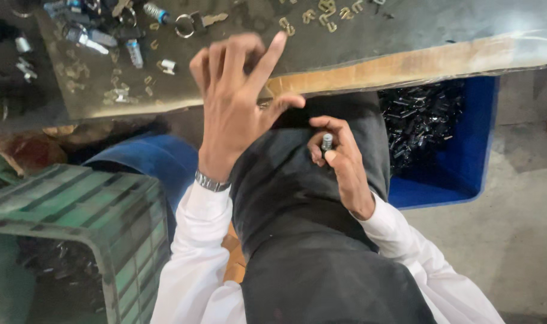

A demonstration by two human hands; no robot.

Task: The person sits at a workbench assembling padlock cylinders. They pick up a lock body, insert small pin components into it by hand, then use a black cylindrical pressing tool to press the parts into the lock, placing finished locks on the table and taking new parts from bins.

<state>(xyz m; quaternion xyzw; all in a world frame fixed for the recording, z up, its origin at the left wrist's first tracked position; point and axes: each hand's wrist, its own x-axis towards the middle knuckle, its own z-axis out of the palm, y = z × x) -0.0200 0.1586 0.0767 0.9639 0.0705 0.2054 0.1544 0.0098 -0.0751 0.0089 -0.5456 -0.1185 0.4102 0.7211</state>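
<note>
Your left hand [234,102] raised, palm away from you, fingers spread and slightly curled, thumb out to side, wrist bent back. Your right hand [339,159] lower, near your lap, fingers curled closed, thumb and forefinger pinching. Both forearms angled inward.

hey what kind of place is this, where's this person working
Probably a small workshop for assembling locks or similar hardware. The worktable is strewn with brass clips and keys, a blue bin below holds a heap of black metal parts, and the right hand pinches a small metal cylinder.
</note>
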